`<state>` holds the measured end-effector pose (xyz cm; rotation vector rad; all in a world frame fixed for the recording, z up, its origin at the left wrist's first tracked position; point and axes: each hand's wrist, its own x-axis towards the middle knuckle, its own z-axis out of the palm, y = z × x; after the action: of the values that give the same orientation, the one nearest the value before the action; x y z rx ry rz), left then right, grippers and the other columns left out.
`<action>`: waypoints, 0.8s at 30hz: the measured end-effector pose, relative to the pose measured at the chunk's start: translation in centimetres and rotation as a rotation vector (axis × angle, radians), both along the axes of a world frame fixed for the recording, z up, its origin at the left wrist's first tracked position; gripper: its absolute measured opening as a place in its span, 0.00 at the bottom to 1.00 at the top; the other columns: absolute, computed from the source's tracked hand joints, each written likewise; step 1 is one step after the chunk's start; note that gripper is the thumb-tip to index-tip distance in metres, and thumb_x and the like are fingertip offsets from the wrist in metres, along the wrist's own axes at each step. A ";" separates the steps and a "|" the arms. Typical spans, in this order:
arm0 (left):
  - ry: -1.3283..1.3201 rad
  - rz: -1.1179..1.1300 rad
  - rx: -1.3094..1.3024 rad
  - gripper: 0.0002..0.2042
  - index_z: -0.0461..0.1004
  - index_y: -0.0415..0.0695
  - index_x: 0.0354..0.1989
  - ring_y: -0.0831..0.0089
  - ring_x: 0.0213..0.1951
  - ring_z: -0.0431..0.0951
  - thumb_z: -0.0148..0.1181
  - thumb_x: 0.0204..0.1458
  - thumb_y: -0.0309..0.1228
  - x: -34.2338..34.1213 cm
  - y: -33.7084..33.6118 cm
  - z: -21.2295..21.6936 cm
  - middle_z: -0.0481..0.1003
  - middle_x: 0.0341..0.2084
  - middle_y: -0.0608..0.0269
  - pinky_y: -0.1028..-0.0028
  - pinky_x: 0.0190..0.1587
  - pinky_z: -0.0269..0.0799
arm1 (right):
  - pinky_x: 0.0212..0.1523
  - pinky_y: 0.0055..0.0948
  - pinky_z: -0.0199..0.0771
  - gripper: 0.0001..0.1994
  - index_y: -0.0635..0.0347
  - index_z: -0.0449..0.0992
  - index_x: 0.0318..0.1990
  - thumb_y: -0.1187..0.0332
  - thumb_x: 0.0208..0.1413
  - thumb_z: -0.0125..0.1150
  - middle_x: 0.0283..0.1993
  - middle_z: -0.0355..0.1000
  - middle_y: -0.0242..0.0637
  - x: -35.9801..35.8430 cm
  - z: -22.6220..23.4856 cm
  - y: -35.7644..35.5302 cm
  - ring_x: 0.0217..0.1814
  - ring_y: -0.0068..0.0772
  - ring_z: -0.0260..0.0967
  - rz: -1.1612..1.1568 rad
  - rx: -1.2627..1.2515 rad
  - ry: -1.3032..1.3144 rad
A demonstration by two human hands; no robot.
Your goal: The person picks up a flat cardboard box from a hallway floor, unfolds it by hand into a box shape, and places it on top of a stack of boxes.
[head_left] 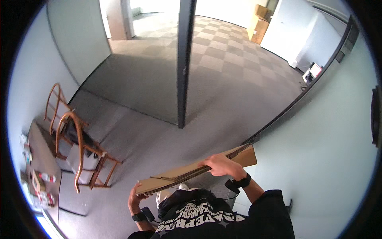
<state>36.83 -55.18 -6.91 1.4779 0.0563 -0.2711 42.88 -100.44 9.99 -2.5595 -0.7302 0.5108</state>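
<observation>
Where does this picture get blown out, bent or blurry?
In the head view, the far wall washes out white; fisheye distortion bows the left wall, and black fills the corners; the folded corrugated cardboard looks fairly crisp, small items on the table softer.

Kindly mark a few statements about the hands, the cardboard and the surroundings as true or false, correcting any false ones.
1. The left hand holds the left end of the folded cardboard. True.
2. The right hand is off the cardboard. False: its fingers hold it nearer the right end.
3. The wooden chairs stand on the person's right. False: they stand on the left.
4. A dark band circles the right wrist. True.
5. The shirt is white. False: it is black with white lettering.
</observation>
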 end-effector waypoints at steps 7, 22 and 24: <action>0.134 -0.389 -0.184 0.24 0.68 0.37 0.54 0.67 0.28 0.79 0.52 0.59 0.45 17.4 -6.3 -4.0 0.80 0.34 0.49 0.75 0.27 0.73 | 0.46 0.43 0.73 0.21 0.58 0.77 0.50 0.79 0.44 0.57 0.38 0.78 0.47 7.1 -0.1 -7.1 0.43 0.50 0.75 -0.206 0.064 -0.162; 0.486 -0.859 0.138 0.21 0.74 0.43 0.47 0.69 0.28 0.81 0.52 0.58 0.49 53.3 -41.7 -4.0 0.80 0.31 0.60 0.74 0.31 0.79 | 0.48 0.38 0.76 0.24 0.56 0.77 0.52 0.82 0.44 0.62 0.45 0.78 0.45 14.9 -2.6 -24.2 0.46 0.47 0.76 -0.968 -0.006 -0.138; 0.579 -0.933 0.219 0.20 0.75 0.41 0.45 0.70 0.27 0.81 0.49 0.58 0.45 56.1 -47.9 -1.5 0.80 0.30 0.58 0.73 0.31 0.79 | 0.48 0.37 0.76 0.24 0.52 0.77 0.52 0.81 0.44 0.63 0.43 0.79 0.44 15.5 -2.6 -26.4 0.45 0.46 0.76 -1.111 0.060 -0.140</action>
<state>92.94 -103.13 -8.42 1.5129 -0.1511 -1.4815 58.37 -126.89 7.40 -2.4744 0.6506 -0.0678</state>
